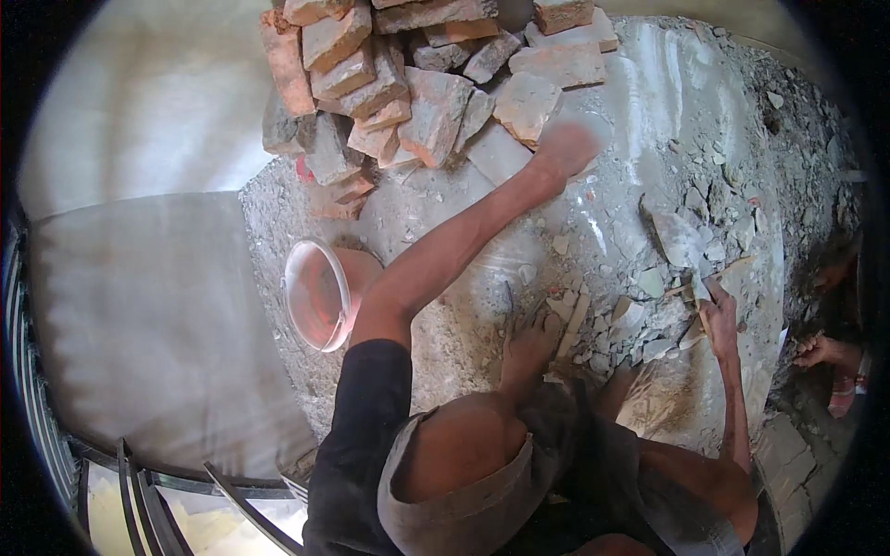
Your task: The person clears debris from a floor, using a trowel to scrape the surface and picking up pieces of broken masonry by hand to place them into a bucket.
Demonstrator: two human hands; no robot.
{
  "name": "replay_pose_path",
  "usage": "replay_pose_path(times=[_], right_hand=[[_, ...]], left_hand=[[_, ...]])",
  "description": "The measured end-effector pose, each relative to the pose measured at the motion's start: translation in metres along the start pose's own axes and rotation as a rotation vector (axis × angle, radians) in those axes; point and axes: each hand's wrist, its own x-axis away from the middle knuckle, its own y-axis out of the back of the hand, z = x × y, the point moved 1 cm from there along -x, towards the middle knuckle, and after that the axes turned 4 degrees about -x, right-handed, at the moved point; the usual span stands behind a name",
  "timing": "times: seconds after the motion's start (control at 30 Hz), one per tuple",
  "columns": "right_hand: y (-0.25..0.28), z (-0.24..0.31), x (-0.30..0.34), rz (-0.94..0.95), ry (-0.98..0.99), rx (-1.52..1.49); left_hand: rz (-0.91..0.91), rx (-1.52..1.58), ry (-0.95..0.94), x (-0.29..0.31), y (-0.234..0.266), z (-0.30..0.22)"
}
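Observation:
My left hand (569, 146) is stretched far forward beside the front of a brick pile, smeared by motion. Its fingers cannot be made out, nor whether anything is in them. The nearest brick (528, 107) lies flat just to its left. My right hand (719, 317) is closed round the handle of a trowel. The dusty trowel blade (679, 239) points forward and left, low over broken rubble. My bare foot (526, 350) rests on the dusty ground between my arms.
A pile of old bricks (357, 74) is heaped at the far left. A pinkish bucket (315, 295) with a white rim stands left of my left forearm. Rubble (705, 199) covers the right side. Another person's hand (816, 351) shows at the right edge. Dark metal bars (167, 505) cross the lower left.

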Motion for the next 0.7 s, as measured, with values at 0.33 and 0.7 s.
replay_pose_path(times=[0.33,0.7], right_hand=[[-0.005,-0.027,-0.015,0.022,0.017,-0.104],[-0.006,-0.056,-0.018,-0.087,-0.039,-0.336]], left_hand=[[-0.209,0.314,-0.042,0.021,0.069,-0.042],[-0.423,1.500,0.627,0.067,0.084,-0.071]])
